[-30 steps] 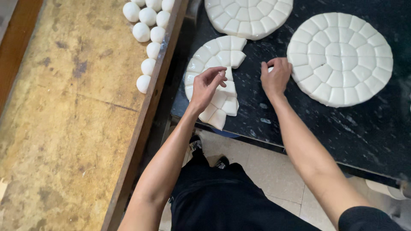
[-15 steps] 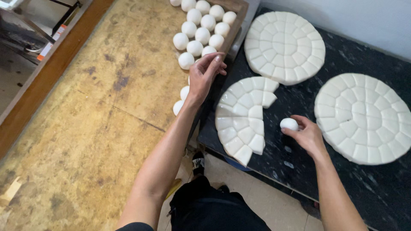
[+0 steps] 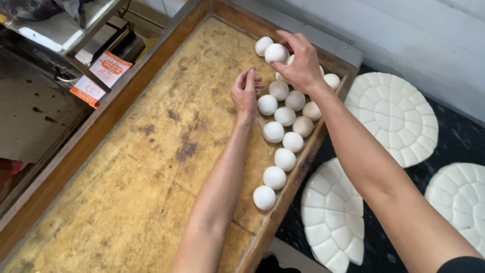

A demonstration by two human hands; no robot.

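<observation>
Dough ball (image 3: pixel 276 52) — round, white, smooth.

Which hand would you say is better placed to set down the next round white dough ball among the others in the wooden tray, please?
Probably the right hand: it grips a round white dough ball above the cluster. The left hand is open and holds nothing.

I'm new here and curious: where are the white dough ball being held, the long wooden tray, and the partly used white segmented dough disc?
White dough ball (image 3: pixel 277 52), head view, its rounded front.
Long wooden tray (image 3: pixel 283 199), head view, right rim.
Partly used white segmented dough disc (image 3: pixel 331 215), head view, centre segment.
</observation>
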